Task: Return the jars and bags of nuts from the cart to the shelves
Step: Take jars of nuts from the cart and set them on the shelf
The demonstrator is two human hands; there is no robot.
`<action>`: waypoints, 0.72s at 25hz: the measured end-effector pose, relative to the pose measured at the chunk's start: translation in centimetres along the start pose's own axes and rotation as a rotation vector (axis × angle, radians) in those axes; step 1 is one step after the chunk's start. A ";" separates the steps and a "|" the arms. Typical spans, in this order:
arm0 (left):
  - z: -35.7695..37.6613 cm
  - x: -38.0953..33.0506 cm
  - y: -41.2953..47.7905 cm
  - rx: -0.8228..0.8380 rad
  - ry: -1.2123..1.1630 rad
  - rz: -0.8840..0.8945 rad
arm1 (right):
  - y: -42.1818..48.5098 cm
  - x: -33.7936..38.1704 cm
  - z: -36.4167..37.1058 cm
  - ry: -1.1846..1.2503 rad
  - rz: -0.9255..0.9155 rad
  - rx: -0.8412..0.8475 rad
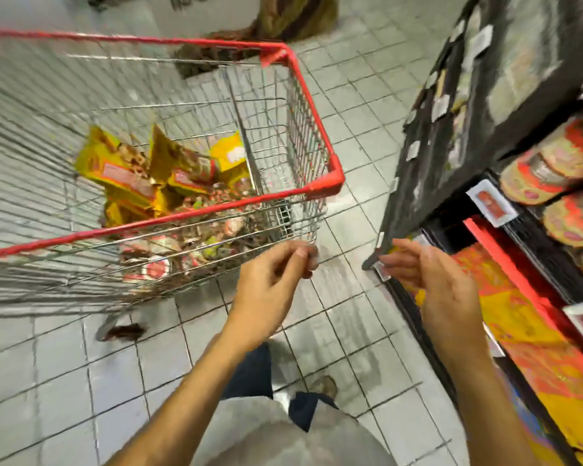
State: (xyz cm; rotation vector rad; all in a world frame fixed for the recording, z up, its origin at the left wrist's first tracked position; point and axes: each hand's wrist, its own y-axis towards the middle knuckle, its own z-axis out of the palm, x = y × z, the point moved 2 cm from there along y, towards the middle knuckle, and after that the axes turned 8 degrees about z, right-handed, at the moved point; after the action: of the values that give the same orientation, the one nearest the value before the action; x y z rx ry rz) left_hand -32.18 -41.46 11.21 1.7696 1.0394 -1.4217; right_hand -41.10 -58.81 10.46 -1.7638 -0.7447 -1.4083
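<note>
Both hands are seen empty: the left hand point(273, 284), loosely curled, is held just beside the near corner of the wire cart point(330, 179), and the right hand point(435, 284), relaxed, by the edge of the shelves point(445, 183). Yellow bags of nuts point(128, 176) are left in the cart, beyond the left hand. A fresh pickup is judged due, for which a reach over the rim is called.

A single wide-angle view from the person's head looks steeply down and forward. The wearer's arms point(189, 398) enter from the bottom edge, nearest the lens. The wire cart point(148, 223) fills the upper left, the shelves point(458, 156) run down the right side, and the floor tiles point(357, 105) lie between them. Straight lines bow and motion blur softens everything.
</note>
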 end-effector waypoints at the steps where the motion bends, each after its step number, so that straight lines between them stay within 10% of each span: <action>1: -2.7 0.5 -0.3 -0.090 -0.010 -0.027 | 0.7 0.6 3.1 0.013 0.005 0.092; 10: -29.8 5.9 4.1 -0.547 -0.025 -0.086 | 10.2 4.6 33.4 -0.068 -0.007 0.593; 18: -43.5 24.2 15.5 -0.126 0.221 -0.642 | 20.3 -6.9 51.5 -0.892 0.166 0.769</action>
State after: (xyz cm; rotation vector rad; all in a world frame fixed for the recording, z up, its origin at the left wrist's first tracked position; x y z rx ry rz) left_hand 4.56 -7.34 -3.04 1.5925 1.8935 -1.4867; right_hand 1.63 -27.08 -6.20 -1.6809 -1.3248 -0.0771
